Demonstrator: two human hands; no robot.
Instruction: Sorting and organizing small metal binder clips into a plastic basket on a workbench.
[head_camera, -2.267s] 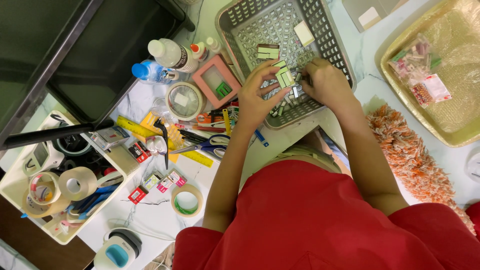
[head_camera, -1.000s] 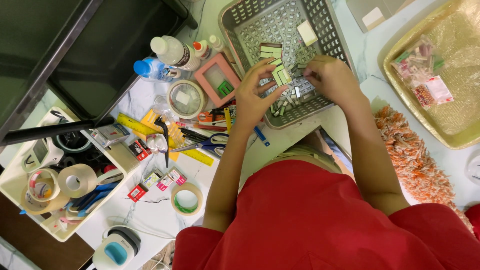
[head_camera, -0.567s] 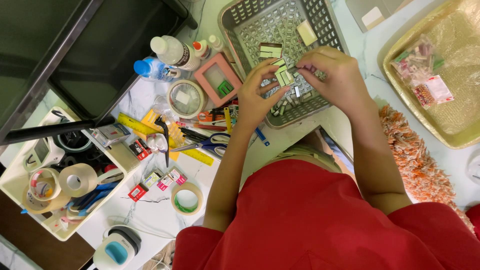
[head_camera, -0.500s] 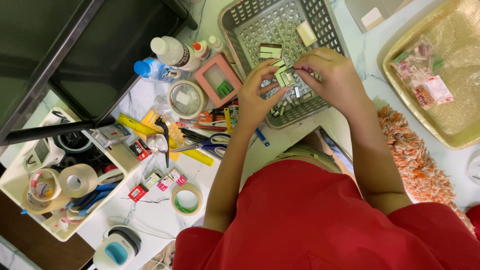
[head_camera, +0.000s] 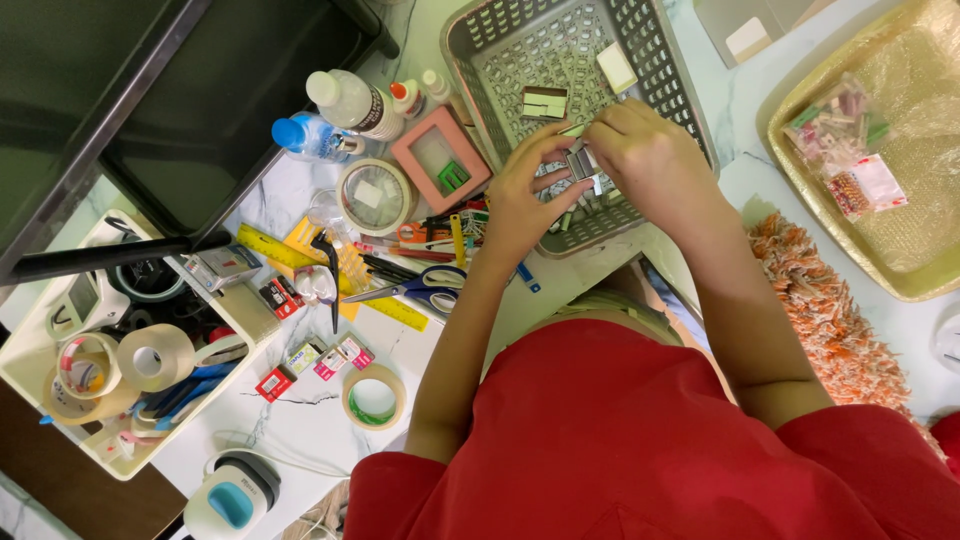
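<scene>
Over the near edge of a grey perforated plastic basket (head_camera: 500, 40), the left hand (head_camera: 520, 205) and the right hand (head_camera: 655, 165) meet, each grip pinched narrow on the same small pale green and silver clip-like piece (head_camera: 583, 160), which sits between the fingertips just above the basket floor. A pale green folded card (head_camera: 543, 102) and a cream square tag (head_camera: 616, 68) lie farther back in the basket. On the white desk (head_camera: 300, 420) to the left lie blue-handled scissors (head_camera: 425, 290), a yellow ruler (head_camera: 395, 312) and a pink square frame (head_camera: 440, 160).

small piece (head_camera: 583, 163) perhaps metal, hands half-covering
</scene>
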